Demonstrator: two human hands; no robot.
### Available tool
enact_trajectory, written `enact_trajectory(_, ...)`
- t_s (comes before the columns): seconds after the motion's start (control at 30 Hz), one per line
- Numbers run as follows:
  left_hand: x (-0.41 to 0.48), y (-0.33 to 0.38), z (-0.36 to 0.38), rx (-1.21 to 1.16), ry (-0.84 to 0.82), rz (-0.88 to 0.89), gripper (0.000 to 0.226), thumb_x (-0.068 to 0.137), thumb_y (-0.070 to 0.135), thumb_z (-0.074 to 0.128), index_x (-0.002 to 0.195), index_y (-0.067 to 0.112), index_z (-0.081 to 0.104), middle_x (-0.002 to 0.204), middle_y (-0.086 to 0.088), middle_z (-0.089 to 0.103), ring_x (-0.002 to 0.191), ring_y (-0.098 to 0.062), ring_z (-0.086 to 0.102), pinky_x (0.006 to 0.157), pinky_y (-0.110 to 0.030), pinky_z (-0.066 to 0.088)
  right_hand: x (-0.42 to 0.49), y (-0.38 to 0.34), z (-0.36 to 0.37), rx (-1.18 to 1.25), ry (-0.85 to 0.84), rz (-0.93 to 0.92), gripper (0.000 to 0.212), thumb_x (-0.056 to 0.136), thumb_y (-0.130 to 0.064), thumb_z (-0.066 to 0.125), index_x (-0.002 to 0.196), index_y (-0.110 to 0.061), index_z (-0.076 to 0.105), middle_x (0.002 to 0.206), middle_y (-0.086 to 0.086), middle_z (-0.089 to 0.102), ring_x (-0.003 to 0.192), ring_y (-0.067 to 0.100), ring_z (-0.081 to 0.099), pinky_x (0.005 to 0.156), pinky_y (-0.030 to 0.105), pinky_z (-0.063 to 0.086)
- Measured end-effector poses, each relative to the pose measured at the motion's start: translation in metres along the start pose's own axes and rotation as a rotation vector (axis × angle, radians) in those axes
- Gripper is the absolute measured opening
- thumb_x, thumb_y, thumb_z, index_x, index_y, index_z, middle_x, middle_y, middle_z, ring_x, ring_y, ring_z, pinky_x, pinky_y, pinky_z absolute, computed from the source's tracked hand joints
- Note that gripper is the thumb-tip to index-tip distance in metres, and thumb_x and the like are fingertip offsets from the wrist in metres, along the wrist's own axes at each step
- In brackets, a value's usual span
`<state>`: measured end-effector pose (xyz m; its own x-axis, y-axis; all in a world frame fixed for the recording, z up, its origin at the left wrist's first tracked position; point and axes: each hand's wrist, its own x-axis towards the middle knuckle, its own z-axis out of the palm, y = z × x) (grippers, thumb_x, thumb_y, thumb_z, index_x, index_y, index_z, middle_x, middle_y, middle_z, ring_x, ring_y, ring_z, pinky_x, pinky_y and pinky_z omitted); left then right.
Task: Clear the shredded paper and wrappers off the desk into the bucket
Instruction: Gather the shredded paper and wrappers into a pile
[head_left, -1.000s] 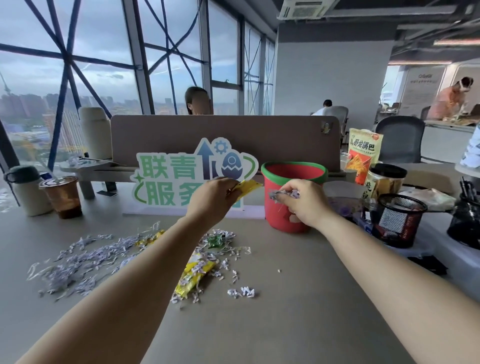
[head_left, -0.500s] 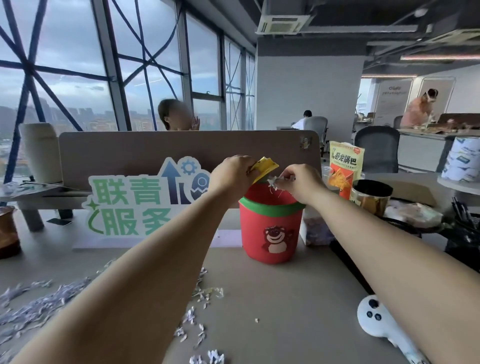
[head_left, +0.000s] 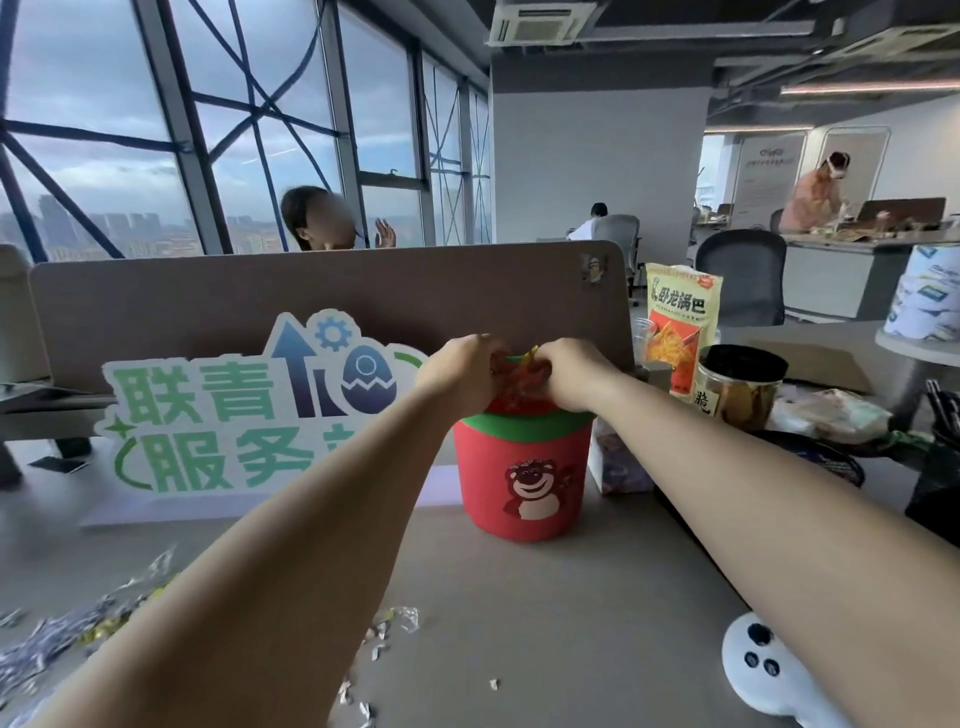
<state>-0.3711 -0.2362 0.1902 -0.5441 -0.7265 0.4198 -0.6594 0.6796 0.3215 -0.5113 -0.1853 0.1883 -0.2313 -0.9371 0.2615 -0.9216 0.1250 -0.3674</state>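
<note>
Both your hands have come together right over the mouth of the red bucket (head_left: 522, 480) at centre frame: left hand (head_left: 460, 371) and right hand (head_left: 569, 376) now nearly touching, fingers curled around the yellow wrapper (head_left: 530, 356) and scraps where half a second ago they sat a little apart above the rim. That load looks about to drop in, but plenty of shredded paper (head_left: 57, 642) remains on the surface (head_left: 597, 623) at lower left.

Office: desk divider (head_left: 332, 291); swivel chairs (head_left: 740, 275)
</note>
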Motion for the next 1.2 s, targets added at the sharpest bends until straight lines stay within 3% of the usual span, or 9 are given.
enact_trajectory(0.2, -0.003, -0.006, -0.004, 0.041, -0.003, -0.023, 0.032, 0.084, 0.024, 0.056, 0.116, 0.026, 0.060, 0.115, -0.004, 0.066, 0.104, -0.027, 0.061, 0.086, -0.041, 0.053, -0.003, 0.001, -0.004, 0.028, -0.020, 0.020, 0.045, 0.075, -0.044, 0.072, 0.112, -0.020, 0.062, 0.113, 0.006, 0.064, 0.101, 0.025, 0.060, 0.076, 0.028, 0.043)
enact_trajectory(0.57, -0.037, -0.002, -0.034, 0.084, -0.002, 0.016, 0.031, 0.083, 0.029, 0.058, 0.114, 0.030, 0.061, 0.112, -0.003, 0.063, 0.097, -0.026, 0.059, 0.078, -0.041, 0.055, -0.040, -0.019, -0.027, 0.111, -0.021, -0.104, 0.042, 0.081, -0.035, 0.067, 0.117, -0.018, 0.059, 0.119, 0.006, 0.061, 0.109, 0.023, 0.056, 0.092, 0.032, 0.044)
enact_trajectory(0.7, -0.079, -0.007, -0.052, 0.027, 0.057, -0.028, 0.037, 0.084, 0.032, 0.061, 0.121, 0.027, 0.057, 0.125, -0.002, 0.058, 0.110, -0.023, 0.056, 0.089, -0.039, 0.050, -0.069, -0.036, -0.032, 0.181, 0.063, -0.148, 0.036, 0.082, -0.030, 0.067, 0.114, -0.016, 0.060, 0.114, 0.005, 0.063, 0.103, 0.019, 0.057, 0.085, 0.026, 0.040)
enact_trajectory(0.8, -0.127, -0.022, -0.060, 0.017, 0.056, -0.065, 0.038, 0.085, 0.032, 0.062, 0.122, 0.026, 0.056, 0.128, -0.003, 0.058, 0.114, -0.023, 0.056, 0.091, -0.037, 0.049, -0.100, -0.051, -0.018, 0.302, 0.083, -0.164, 0.029, 0.082, -0.025, 0.067, 0.110, -0.016, 0.062, 0.109, 0.004, 0.065, 0.100, 0.018, 0.060, 0.088, 0.026, 0.044)
enact_trajectory(0.97, -0.221, -0.071, -0.062, 0.071, -0.007, -0.197, 0.041, 0.085, 0.034, 0.062, 0.124, 0.026, 0.054, 0.135, -0.003, 0.053, 0.120, -0.025, 0.052, 0.098, -0.037, 0.045, -0.152, -0.076, 0.048, 0.262, -0.053, -0.176, 0.032, 0.082, -0.023, 0.066, 0.111, -0.010, 0.061, 0.111, 0.008, 0.066, 0.103, 0.023, 0.061, 0.094, 0.036, 0.048)
enact_trajectory(1.1, -0.297, -0.109, -0.057, 0.136, -0.051, -0.313, 0.051, 0.083, 0.047, 0.060, 0.129, 0.028, 0.050, 0.141, -0.001, 0.048, 0.123, -0.025, 0.050, 0.100, -0.037, 0.044, -0.193, -0.095, 0.108, 0.243, -0.245, -0.227, 0.048, 0.083, -0.034, 0.065, 0.124, -0.012, 0.053, 0.130, 0.008, 0.057, 0.120, 0.023, 0.052, 0.101, 0.032, 0.040)
enact_trajectory(1.2, -0.342, -0.127, -0.055, 0.182, -0.140, -0.386, 0.080, 0.072, 0.070, 0.056, 0.140, 0.035, 0.033, 0.154, -0.001, 0.026, 0.140, -0.027, 0.027, 0.113, -0.045, 0.029, -0.218, -0.107, 0.138, 0.201, -0.325, -0.265, 0.081, 0.072, -0.061, 0.062, 0.138, -0.021, 0.037, 0.145, 0.005, 0.041, 0.134, 0.024, 0.037, 0.110, 0.034, 0.030)
